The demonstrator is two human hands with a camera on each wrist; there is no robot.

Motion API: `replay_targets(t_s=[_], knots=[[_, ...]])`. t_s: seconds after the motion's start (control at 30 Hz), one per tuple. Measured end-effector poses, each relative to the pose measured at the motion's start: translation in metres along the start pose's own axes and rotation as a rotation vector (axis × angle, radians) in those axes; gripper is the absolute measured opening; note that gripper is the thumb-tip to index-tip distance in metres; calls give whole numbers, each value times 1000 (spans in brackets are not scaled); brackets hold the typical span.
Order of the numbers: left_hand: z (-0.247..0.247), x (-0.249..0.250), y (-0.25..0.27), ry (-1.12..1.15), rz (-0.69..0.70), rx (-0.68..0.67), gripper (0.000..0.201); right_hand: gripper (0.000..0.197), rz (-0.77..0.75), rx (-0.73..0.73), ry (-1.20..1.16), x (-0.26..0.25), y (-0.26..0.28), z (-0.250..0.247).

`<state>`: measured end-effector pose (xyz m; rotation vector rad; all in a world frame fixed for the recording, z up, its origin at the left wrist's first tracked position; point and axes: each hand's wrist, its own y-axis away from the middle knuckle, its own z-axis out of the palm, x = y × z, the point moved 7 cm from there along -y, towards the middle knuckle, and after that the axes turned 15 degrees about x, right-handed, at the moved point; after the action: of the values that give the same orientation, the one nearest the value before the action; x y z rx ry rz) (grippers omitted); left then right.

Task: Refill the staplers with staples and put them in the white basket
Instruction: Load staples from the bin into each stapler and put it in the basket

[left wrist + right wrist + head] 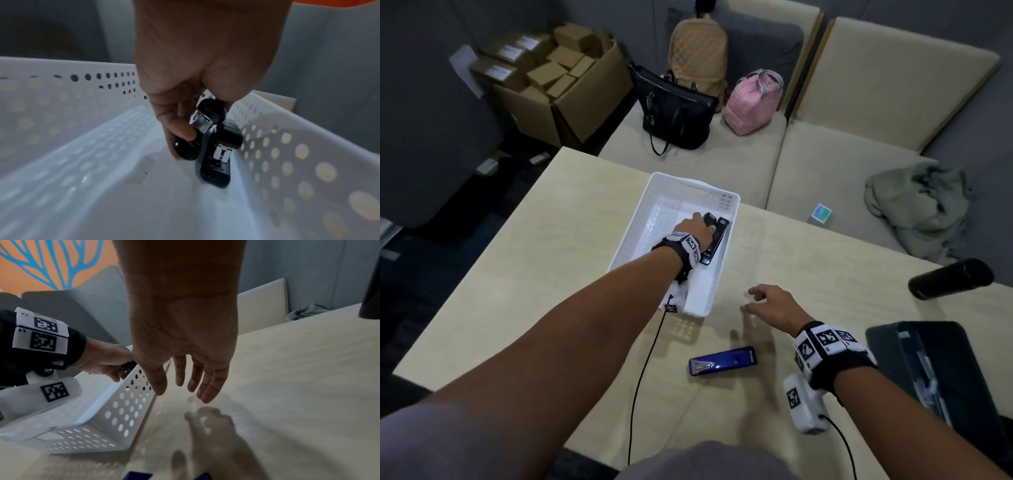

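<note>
Left wrist: fingers [186, 133] pinching stapler [213, 146] (metal visible)

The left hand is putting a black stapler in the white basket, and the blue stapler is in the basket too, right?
Not quite. The left hand does hold a black stapler in the white basket, but the blue stapler lies outside it on the table. The head view shows this.

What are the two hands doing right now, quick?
Left hand: holding the black stapler inside the basket.
Right hand: open, holding nothing, above the table.
</note>
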<state>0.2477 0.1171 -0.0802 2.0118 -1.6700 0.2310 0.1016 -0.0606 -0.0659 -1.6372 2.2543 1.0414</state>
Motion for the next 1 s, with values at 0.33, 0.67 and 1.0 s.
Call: replay_targets(t_s=[0.33, 0.67, 1.0], knots=[[-45, 53, 63, 139, 241, 438, 43, 46, -16, -32, 30, 24, 2, -8], [60, 47, 227, -649, 665, -173, 59, 39, -31, -28, 67, 100, 49, -46], [93, 96, 287, -497, 797, -224, 26, 20, -214, -152, -125, 136, 115, -45]])
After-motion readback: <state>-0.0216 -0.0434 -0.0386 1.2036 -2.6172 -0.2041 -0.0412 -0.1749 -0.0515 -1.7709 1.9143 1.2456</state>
